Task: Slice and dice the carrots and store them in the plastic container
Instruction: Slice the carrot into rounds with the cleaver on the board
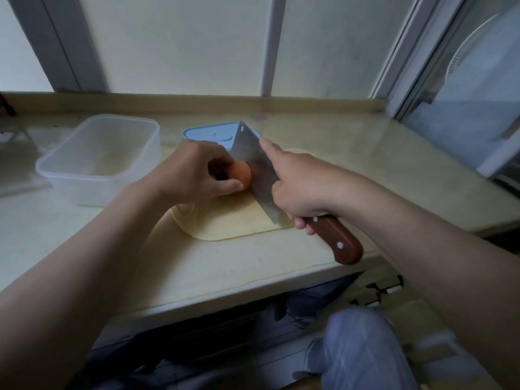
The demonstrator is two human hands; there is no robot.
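**Carrot held against cleaver on cutting board**

A carrot (242,173) is gripped by the left hand (194,171), fingers curled over it, on a pale yellow cutting board (225,220). A cleaver (254,167) with a brown riveted handle is held by the right hand (298,187), the index finger extended along the blade's spine. The blade is set against the carrot's exposed end, its edge down on the board. A clear plastic container (98,159) is seen left of the board, on the countertop (351,153). A blue lid (213,133) lies behind the hands.
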